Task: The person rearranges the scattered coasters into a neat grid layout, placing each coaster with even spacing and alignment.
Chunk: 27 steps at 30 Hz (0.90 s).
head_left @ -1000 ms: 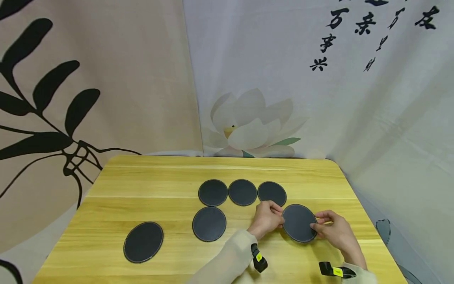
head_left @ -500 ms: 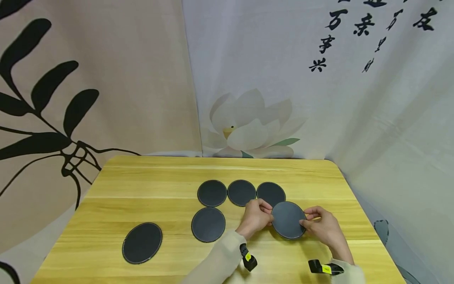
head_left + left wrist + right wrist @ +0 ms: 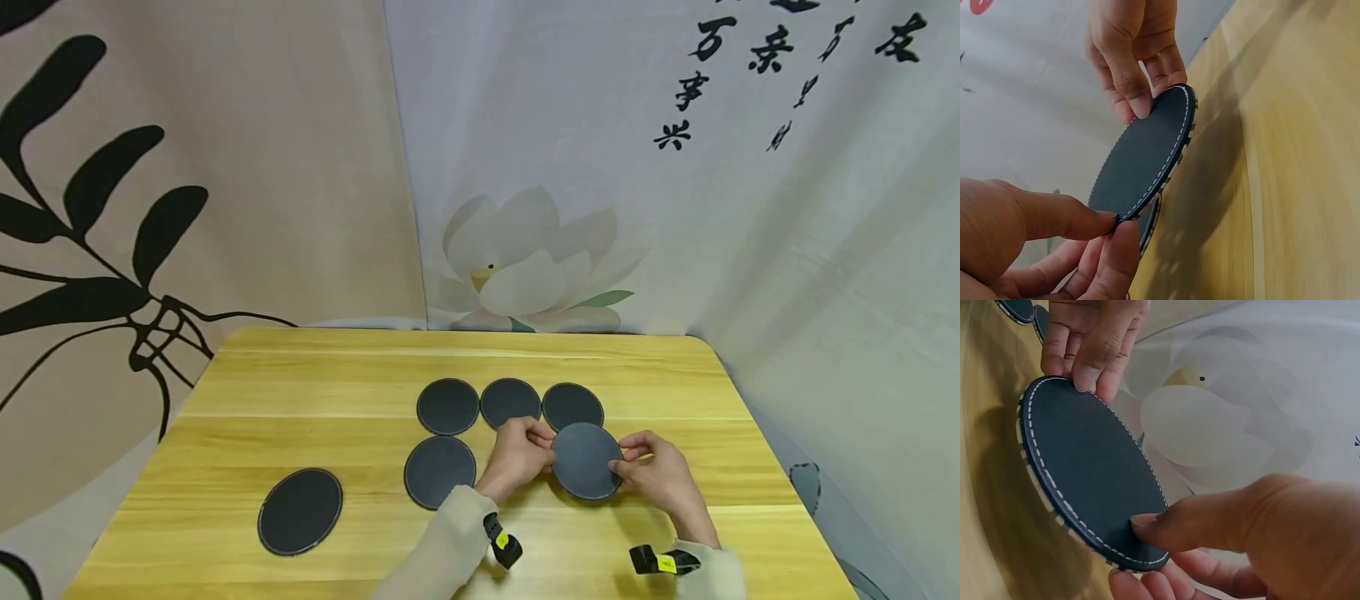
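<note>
A round black coaster with white edge stitching is held above the table between both hands. My left hand pinches its left edge between thumb and fingers. On the opposite edge, my right hand pinches it, thumb on the upper face in the right wrist view. The held coaster is tilted and casts a shadow on the wood. Just behind it lies the right end coaster of a row of three. The middle coaster and left coaster complete that row, side by side.
Another coaster lies in front of the row's left end, close to my left sleeve. Farther left, a separate coaster lies on the wooden table. A printed curtain hangs behind the table's back edge.
Both hands have moved left together, carrying the coaster from the right of the row to a spot in front of its right end. The coasters on the table stay put.
</note>
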### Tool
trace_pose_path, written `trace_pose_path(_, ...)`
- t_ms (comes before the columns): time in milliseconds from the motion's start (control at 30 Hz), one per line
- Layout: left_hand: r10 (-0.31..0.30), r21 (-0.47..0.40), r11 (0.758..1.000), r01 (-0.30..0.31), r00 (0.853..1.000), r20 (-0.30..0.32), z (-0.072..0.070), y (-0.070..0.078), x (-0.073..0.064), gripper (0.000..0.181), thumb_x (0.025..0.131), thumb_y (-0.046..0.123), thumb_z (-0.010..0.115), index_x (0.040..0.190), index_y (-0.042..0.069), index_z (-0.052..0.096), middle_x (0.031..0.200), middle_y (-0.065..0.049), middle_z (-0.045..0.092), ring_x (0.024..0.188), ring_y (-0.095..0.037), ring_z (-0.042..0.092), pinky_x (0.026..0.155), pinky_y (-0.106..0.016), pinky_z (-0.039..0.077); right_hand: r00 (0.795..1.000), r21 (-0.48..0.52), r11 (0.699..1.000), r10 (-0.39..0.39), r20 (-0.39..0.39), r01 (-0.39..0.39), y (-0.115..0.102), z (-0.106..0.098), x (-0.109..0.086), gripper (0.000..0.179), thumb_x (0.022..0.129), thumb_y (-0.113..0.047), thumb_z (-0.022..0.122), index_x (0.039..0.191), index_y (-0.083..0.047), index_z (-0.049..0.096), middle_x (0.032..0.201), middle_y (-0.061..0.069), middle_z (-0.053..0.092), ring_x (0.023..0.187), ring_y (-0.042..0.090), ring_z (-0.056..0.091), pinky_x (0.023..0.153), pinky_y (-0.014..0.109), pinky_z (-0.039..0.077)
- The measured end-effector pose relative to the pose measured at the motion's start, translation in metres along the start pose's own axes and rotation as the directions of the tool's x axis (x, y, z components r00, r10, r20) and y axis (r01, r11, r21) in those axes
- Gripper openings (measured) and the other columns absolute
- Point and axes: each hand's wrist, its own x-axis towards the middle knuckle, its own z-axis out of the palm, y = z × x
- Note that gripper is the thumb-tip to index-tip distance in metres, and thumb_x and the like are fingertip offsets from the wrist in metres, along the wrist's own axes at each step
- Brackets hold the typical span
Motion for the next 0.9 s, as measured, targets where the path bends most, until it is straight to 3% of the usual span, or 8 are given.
trace_pose_path(367,-0.030,0.048,0.998,0.032,0.999,-0.023,-0.024,-0.007,-0.001,0.023,0.076,-0.014,0.073,0.097,-0.003,0.070,0.083,-0.009,0.064,0.062,-0.016,0.064,0.064,-0.037,0.064,1.000,0.015,1.000,-0.020,0.018,0.020,-0.008,0.026,0.005,0.040,0.083,-0.004,0.083,0.114,0.005,0.061,0.095,0.013,0.059,0.073,0.017,0.067,0.063,0.037,0.063)
trace_pose_path(900,0.004,0.158,0.987,0.006,0.998,-0.063,-0.050,-0.010,-0.007,0.022,0.076,-0.015,0.072,0.096,-0.005,0.069,0.083,-0.011,0.064,0.061,-0.016,0.064,0.057,-0.027,0.060,0.999,0.009,1.000,-0.002,0.047,0.002,-0.020,0.055,0.009,0.033,0.083,0.000,0.081,0.108,0.003,0.060,0.090,0.011,0.057,0.069,0.019,0.065,0.062,0.035,0.064)
